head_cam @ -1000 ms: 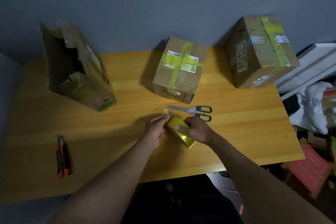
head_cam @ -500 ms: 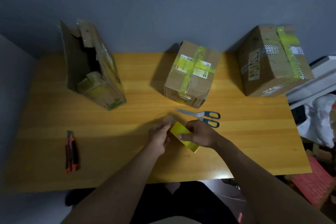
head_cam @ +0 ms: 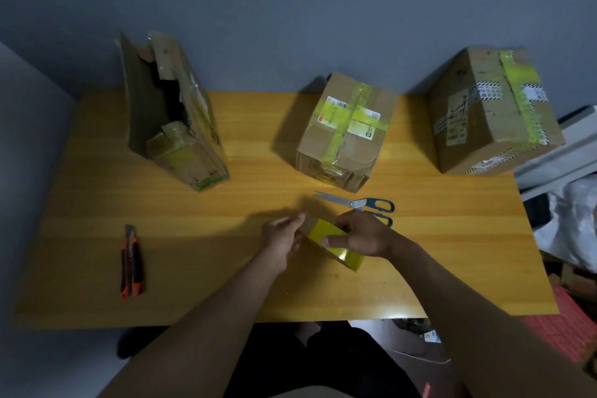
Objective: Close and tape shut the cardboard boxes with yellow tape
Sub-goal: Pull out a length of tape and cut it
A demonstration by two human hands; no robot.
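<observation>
We hold the roll of tape (head_cam: 336,244), a glossy yellow ring, over the near middle of the smooth wooden table (head_cam: 226,284). Our right hand (head_cam: 361,236) grasps the roll, thumb across its shiny face. Our left hand (head_cam: 282,237) pinches at the roll's left edge with fingers curled; whether it has the loose end we cannot tell.

We count three cardboard boxes along the far edge. The left box (head_cam: 181,126) is tall, torn and gaping open. The middle box (head_cam: 345,129) is creased, closed and crossed with yellow tape. The right box (head_cam: 491,110) is larger, closed and taped too.

One pair of steel scissors (head_cam: 358,203) with blue handles lies just beyond our right hand. One orange-and-black utility knife (head_cam: 130,263) lies well apart, at the left.
</observation>
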